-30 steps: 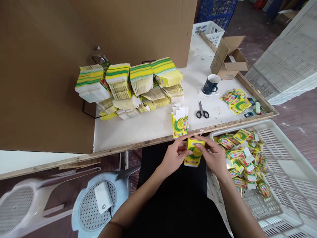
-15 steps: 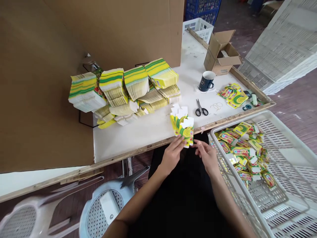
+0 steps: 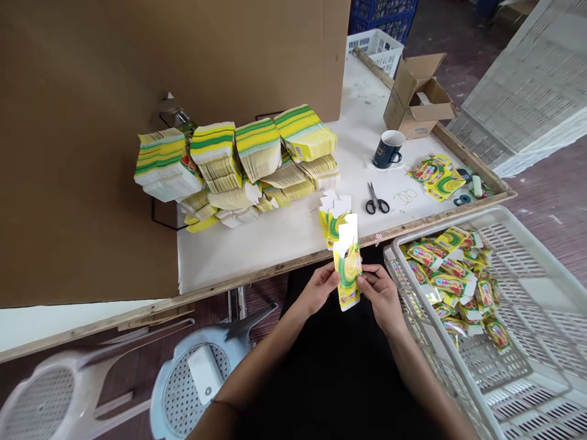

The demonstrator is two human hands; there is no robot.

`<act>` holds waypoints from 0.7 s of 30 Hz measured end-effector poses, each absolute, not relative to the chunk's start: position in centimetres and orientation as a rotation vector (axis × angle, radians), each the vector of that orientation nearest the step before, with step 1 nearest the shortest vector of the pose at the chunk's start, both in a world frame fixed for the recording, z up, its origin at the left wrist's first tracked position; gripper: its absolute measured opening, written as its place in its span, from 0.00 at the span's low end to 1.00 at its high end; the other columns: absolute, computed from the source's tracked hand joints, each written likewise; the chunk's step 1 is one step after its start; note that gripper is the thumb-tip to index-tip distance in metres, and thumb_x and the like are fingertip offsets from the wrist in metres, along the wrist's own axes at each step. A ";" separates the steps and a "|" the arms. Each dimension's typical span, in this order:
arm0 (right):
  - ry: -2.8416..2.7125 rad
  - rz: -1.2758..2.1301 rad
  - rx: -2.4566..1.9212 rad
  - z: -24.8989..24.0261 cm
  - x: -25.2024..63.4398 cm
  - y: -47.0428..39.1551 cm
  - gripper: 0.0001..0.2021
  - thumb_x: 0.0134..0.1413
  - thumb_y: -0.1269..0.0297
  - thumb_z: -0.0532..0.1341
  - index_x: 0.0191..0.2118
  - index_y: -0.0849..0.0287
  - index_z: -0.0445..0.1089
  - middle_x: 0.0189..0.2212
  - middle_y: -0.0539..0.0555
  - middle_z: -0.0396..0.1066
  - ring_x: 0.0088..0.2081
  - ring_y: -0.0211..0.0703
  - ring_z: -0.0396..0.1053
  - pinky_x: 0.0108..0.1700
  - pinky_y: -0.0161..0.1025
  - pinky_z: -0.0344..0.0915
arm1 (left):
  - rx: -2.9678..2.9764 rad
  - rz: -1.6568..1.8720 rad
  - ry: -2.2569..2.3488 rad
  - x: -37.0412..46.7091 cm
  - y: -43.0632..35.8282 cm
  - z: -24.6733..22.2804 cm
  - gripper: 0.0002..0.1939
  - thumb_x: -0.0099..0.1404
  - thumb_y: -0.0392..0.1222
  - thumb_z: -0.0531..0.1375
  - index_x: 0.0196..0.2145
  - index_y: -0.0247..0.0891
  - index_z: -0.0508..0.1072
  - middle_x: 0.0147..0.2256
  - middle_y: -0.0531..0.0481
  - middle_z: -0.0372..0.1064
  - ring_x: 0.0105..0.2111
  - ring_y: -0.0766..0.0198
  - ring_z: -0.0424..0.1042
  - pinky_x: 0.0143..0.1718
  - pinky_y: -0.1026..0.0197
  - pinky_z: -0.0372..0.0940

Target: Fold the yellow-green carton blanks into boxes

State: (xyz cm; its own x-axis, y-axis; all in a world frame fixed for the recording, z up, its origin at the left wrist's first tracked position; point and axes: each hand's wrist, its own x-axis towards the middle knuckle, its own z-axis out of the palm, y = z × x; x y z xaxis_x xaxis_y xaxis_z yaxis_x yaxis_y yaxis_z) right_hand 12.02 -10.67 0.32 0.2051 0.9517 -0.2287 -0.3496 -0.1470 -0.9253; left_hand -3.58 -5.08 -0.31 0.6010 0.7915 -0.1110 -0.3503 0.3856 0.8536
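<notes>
A yellow and green printed carton (image 3: 348, 263) with white end flaps is held upright over my lap, just off the table's front edge. My left hand (image 3: 321, 287) pinches its left side, thumb on the front. On the opposite side my right hand (image 3: 380, 295) grips the right edge. Behind the carton, a few more flat cartons (image 3: 334, 214) lie overlapped on the tabletop. Large stacks of flat cartons (image 3: 257, 146) stand in rows at the back left. To my right, a white plastic crate (image 3: 499, 214) contains many filled-looking cartons (image 3: 452, 284).
Black scissors (image 3: 376, 198), rubber bands (image 3: 406, 196) and a dark mug (image 3: 389, 149) are on the table. Farther right lie loose cartons (image 3: 438, 176) beside an open cardboard box (image 3: 419, 101). A tall cardboard sheet (image 3: 257, 55) walls the back left. A blue stool (image 3: 183, 366) stands lower left.
Both hands have drawn one carton off the small pile toward my body. My right hand has closed on its right edge, and the carton now appears longer and more upright.
</notes>
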 end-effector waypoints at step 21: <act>-0.956 0.863 -1.487 -0.8 12.5 -10.1 0.14 0.57 0.53 0.68 0.45 0.55 0.73 0.35 0.52 0.74 0.26 0.37 0.65 0.29 0.36 0.65 | 1.095 0.965 0.895 -1.7 -4.1 -0.8 0.40 0.62 0.48 0.69 0.65 0.42 0.55 0.44 0.45 0.78 0.42 0.58 0.79 0.45 0.57 0.71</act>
State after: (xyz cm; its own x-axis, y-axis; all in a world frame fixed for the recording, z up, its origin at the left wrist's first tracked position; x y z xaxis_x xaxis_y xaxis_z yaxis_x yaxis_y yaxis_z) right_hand 12.55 -10.06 -0.84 0.4064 0.9136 -0.0113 0.1045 -0.0587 -0.9928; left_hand -1.73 -4.11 -0.76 0.3258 0.9395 -0.1063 -0.1764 0.1709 0.9694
